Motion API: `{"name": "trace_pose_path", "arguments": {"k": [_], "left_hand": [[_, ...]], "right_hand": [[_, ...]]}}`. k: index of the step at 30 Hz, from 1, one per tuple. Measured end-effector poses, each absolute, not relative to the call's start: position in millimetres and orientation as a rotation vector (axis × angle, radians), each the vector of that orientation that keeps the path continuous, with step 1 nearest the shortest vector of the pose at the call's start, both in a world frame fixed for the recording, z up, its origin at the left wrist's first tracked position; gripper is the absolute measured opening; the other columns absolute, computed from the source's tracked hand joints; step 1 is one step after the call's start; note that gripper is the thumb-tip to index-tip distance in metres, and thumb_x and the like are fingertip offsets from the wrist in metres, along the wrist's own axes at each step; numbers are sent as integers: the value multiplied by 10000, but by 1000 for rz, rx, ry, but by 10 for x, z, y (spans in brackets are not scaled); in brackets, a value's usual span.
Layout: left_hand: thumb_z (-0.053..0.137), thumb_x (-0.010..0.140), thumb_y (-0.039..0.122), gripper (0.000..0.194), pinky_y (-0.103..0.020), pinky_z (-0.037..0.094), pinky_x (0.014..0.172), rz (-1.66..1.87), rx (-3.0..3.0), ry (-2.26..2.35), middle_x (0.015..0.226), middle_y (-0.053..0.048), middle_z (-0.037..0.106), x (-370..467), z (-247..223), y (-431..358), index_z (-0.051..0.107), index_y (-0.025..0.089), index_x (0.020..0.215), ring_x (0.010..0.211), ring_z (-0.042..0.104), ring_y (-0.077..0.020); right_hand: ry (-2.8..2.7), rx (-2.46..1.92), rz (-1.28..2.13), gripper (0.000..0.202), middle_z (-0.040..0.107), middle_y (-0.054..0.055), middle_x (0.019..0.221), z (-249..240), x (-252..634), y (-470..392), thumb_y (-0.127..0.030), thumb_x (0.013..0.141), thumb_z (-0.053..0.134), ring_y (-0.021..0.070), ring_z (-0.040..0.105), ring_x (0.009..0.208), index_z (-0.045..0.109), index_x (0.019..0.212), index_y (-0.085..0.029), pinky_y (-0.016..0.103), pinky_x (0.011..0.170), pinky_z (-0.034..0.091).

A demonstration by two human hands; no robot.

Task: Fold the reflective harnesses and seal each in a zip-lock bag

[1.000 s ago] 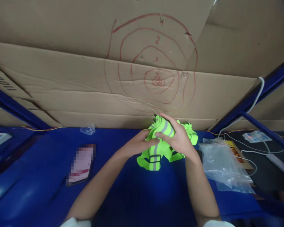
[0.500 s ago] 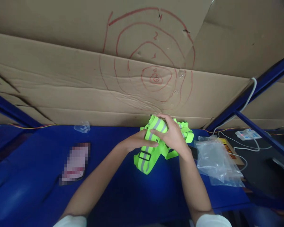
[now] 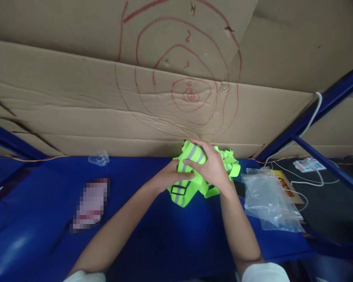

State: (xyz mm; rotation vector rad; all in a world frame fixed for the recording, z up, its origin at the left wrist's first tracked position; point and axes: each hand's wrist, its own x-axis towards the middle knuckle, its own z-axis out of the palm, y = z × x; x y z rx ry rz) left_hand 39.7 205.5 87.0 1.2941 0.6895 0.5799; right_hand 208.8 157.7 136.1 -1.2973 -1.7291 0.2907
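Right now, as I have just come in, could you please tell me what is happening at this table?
A person holds a bundle of neon yellow-green strap with grey stripes in both hands, above the blue table. The left hand grips its near left side; the right hand lies over the top. Part of the strap lies loose beyond the right hand. Clear plastic bags lie to the right.

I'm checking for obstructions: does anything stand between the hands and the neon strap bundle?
Nothing visible does: the left hand and right hand both hold the neon strap bundle. The clear plastic bags lie off to its right, not in between.
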Motion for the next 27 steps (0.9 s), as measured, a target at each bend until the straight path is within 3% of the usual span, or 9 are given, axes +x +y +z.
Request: {"name": "trace_pose_path", "arguments": {"k": [3,9,13,17,21,24,27], "left_hand": [[928,645,304,488,-300,524,817,581,1259,705,959,-49,766,434,847,2029,747,133,1064,880,697,-207],[974,505,209,621,-344,539,869,546,930,534,969,-65,765,577,817,1880,740,154,1078,896,710,-227],[927,651,324,363,-307,541,770,412,1151,435,828,-68,735,518,850,1873,738,123,887,765,684,-188],[875,738,354,365,-286,547,753,309,1440,433,897,-56,747,382,881,2037,725,155,1005,809,687,-183],[790,828,400,286,-236,534,709,262,1670,426,865,-62,739,272,932,2155,722,138,920,788,669,-162],[757,853,425,297,-207,522,649,212,1756,439,831,-47,728,130,1049,2149,725,138,923,736,651,-148],[778,834,402,297,-196,527,617,78,1822,412,837,-34,737,-96,1189,2169,743,156,996,709,651,-149]], "right_hand": [[-1737,-1292,358,521,691,57,1323,1377,2099,1559,-357,817,827,262,651,1229,626,1291,-280,435,1068,499],[-1666,-1302,405,480,708,38,1309,1350,2086,1593,-346,817,814,261,657,1223,659,1266,-277,433,1080,500],[-1549,-1307,470,538,730,38,1250,1396,2186,1576,-434,781,837,268,680,1143,668,1265,-271,432,1022,533],[-1642,-1291,610,543,742,31,1213,1450,2297,1532,-466,758,855,259,691,1091,691,1232,-259,395,966,547],[-1728,-1213,856,378,762,13,1026,1478,2289,1500,-513,810,798,242,708,942,754,1057,-230,367,869,566],[-1665,-1136,1066,353,765,-2,1031,1424,2243,1527,-545,824,774,247,714,994,773,1008,-243,376,916,573],[-1515,-1052,1366,472,767,4,1113,1248,2149,1637,-597,774,799,250,715,1081,757,1101,-260,400,994,574]]}}
